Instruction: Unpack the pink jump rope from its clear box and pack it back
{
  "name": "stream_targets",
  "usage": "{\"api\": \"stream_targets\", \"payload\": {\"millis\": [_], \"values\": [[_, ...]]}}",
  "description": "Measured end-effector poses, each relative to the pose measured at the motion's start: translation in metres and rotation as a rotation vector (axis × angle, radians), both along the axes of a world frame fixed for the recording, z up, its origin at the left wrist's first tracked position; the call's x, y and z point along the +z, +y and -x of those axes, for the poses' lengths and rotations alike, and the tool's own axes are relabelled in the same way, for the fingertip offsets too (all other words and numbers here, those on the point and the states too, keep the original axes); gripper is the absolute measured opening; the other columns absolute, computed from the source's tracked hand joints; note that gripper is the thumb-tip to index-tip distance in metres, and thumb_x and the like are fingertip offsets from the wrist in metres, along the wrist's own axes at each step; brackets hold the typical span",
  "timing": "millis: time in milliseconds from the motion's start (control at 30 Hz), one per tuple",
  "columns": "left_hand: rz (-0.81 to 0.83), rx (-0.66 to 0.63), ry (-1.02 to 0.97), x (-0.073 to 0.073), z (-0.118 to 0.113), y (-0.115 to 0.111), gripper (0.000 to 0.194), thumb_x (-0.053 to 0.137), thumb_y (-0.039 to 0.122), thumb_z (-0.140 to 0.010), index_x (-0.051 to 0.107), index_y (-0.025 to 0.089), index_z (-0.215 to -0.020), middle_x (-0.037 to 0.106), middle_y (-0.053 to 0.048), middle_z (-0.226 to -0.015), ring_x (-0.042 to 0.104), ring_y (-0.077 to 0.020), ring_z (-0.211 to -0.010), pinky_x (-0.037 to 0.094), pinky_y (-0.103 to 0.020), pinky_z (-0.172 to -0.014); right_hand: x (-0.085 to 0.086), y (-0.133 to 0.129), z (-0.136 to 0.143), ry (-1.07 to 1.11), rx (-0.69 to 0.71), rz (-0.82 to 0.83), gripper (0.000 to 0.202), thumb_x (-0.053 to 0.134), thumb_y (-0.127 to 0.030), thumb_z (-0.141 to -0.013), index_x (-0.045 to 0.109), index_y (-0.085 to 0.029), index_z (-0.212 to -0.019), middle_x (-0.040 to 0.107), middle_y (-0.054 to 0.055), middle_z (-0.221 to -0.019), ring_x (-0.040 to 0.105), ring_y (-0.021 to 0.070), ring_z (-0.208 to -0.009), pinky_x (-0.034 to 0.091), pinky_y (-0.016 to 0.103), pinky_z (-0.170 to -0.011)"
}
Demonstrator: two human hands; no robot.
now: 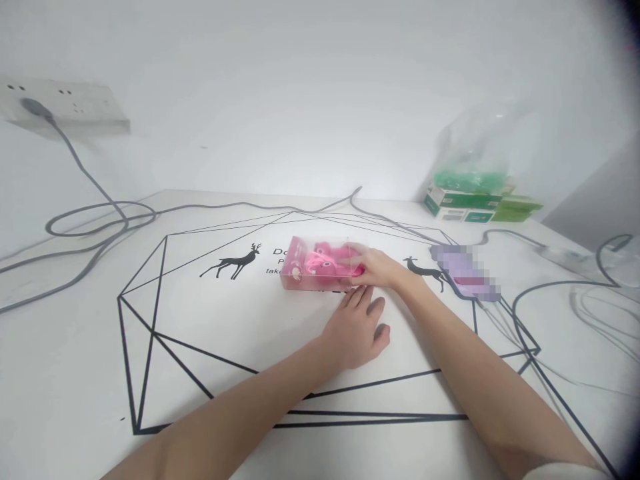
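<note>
Near the middle of the table lies a small pink box (294,267) with clear plastic sides. Inside is a bright pink item (327,262) with a pale pink cord; its exact kind is hard to make out. My right hand (373,265) has its fingers closed around the box's right end, over the pink item. Whether the fingertips are inside the box or outside it, I cannot tell. Just below the box, my left hand (355,330) rests palm down, open and holding nothing, its fingertips close to the box's front edge.
A phone-like lilac object (465,272), partly blurred out, lies to the right. Green-and-white boxes (465,200) stand against the wall under a clear plastic bag (473,143). A grey cable (240,205) runs along the back from a wall socket (65,103). More cables (555,283) lie at right.
</note>
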State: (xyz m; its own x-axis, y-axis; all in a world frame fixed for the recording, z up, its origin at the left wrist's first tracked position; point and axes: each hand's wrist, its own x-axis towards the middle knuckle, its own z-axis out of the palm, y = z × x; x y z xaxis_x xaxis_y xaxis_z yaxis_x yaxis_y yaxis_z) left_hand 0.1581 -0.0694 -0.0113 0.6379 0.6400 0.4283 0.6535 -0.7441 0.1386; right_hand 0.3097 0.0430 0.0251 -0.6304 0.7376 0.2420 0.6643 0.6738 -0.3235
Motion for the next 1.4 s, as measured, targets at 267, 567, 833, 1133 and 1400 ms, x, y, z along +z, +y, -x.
{"api": "stream_targets", "payload": {"millis": [267, 567, 833, 1133, 1400], "values": [[0.007, 0.012, 0.012, -0.001, 0.001, -0.001, 0.045, 0.047, 0.036, -0.091, 0.056, 0.01, -0.127, 0.052, -0.023, -0.14, 0.047, -0.0351, -0.133, 0.036, -0.052, -0.112, 0.01, -0.002, -0.005, 0.092, 0.046, 0.013, 0.024, 0.074, -0.039, -0.076, 0.078, -0.034, -0.099, 0.068, 0.0, -0.111, 0.066, 0.021, -0.088, 0.049, 0.029, -0.075], [0.017, 0.006, 0.003, -0.001, 0.002, -0.001, 0.046, 0.047, 0.036, -0.092, 0.056, 0.009, -0.128, 0.052, -0.023, -0.14, 0.047, -0.0348, -0.133, 0.035, -0.05, -0.113, 0.018, -0.004, -0.013, 0.127, 0.104, 0.031, 0.018, 0.073, -0.038, -0.077, 0.078, -0.028, -0.092, 0.067, 0.001, -0.109, 0.064, 0.0165, -0.079, 0.048, 0.027, -0.074], [0.014, 0.011, 0.019, 0.0, -0.001, -0.001, 0.046, 0.046, 0.035, -0.091, 0.057, 0.009, -0.128, 0.051, -0.022, -0.141, 0.045, -0.0353, -0.134, 0.034, -0.05, -0.113, 0.011, -0.002, -0.004, 0.047, 0.045, 0.074, 0.06, 0.073, -0.045, -0.077, 0.058, -0.037, -0.134, 0.057, 0.005, -0.13, 0.061, 0.0264, -0.108, 0.05, 0.034, -0.089], [-0.003, 0.007, 0.012, -0.001, -0.001, 0.0, 0.046, 0.047, 0.036, -0.091, 0.057, 0.009, -0.128, 0.052, -0.022, -0.14, 0.046, -0.0348, -0.133, 0.035, -0.049, -0.113, 0.007, -0.007, 0.008, -0.032, -0.104, 0.002, 0.042, 0.07, -0.037, -0.079, 0.067, -0.036, -0.12, 0.061, 0.003, -0.126, 0.063, 0.0261, -0.102, 0.049, 0.033, -0.081], [-0.011, 0.007, -0.003, -0.003, 0.0, 0.0, 0.046, 0.047, 0.036, -0.091, 0.057, 0.009, -0.127, 0.052, -0.023, -0.139, 0.047, -0.0353, -0.133, 0.037, -0.05, -0.111, 0.01, -0.004, -0.005, -0.108, -0.099, -0.067, 0.036, 0.07, -0.03, -0.074, 0.072, -0.036, -0.11, 0.066, 0.0, -0.117, 0.064, 0.0237, -0.099, 0.048, 0.028, -0.076]]}}
